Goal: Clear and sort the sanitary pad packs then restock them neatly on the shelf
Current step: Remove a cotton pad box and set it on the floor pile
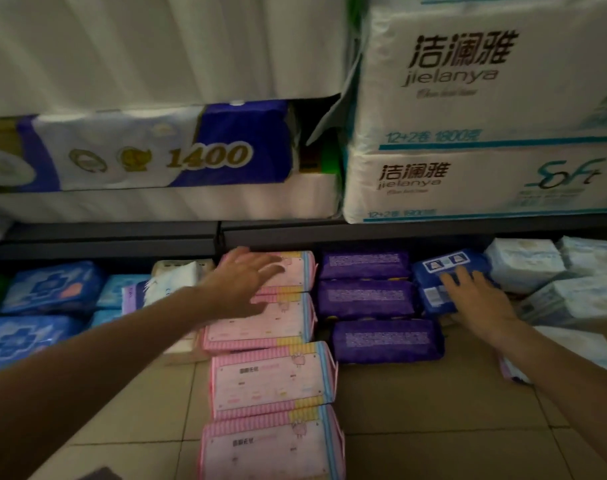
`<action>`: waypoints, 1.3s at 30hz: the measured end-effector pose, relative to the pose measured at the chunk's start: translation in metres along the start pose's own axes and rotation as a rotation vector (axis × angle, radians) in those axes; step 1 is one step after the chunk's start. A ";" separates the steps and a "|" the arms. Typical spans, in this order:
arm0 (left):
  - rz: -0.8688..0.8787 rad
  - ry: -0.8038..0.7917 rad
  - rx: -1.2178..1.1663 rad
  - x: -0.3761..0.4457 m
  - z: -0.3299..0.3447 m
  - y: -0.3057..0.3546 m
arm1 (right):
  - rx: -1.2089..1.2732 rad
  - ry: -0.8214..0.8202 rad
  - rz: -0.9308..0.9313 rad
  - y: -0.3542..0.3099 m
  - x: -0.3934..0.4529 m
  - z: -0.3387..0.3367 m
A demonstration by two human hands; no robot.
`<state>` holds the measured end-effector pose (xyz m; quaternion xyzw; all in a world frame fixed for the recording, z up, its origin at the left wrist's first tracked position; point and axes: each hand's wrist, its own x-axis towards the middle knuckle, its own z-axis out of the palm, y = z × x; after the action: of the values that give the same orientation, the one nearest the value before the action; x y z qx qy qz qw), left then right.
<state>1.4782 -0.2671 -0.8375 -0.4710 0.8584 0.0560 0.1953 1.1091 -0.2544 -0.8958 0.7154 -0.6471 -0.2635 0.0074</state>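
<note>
Tiled floor (433,427) under dark shelf (115,237). Blue packs (49,287) far left. My left hand (241,284) flat on rearmost pink pack (295,271), fingers spread, gripping nothing. Purple packs (364,299) between hands. My right hand (478,299) on dark blue pack (433,275), fingers straight, pressing.

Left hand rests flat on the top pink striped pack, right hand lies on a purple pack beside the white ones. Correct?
Not quite. The head view shows the right hand on the dark blue plastic pack, which lies between the purple packs and the white packs. The left hand does rest, fingers spread, on the top pink striped pack.
</note>
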 end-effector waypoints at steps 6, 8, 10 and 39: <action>-0.260 -0.264 0.021 -0.044 0.025 -0.064 | 0.123 -0.230 0.062 -0.010 0.010 -0.030; -0.256 -0.315 0.083 -0.049 0.033 -0.065 | 0.147 -0.252 -0.003 -0.022 0.012 -0.050; -0.266 -0.299 0.071 -0.048 0.032 -0.062 | 0.220 -0.187 -0.086 -0.041 0.011 -0.071; 0.315 0.010 -0.514 0.131 -0.063 0.262 | 1.243 -0.103 0.221 0.180 -0.125 -0.053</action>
<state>1.1801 -0.2438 -0.8537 -0.3662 0.8795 0.2989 0.0544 0.9605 -0.1845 -0.7412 0.5014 -0.7489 0.1297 -0.4135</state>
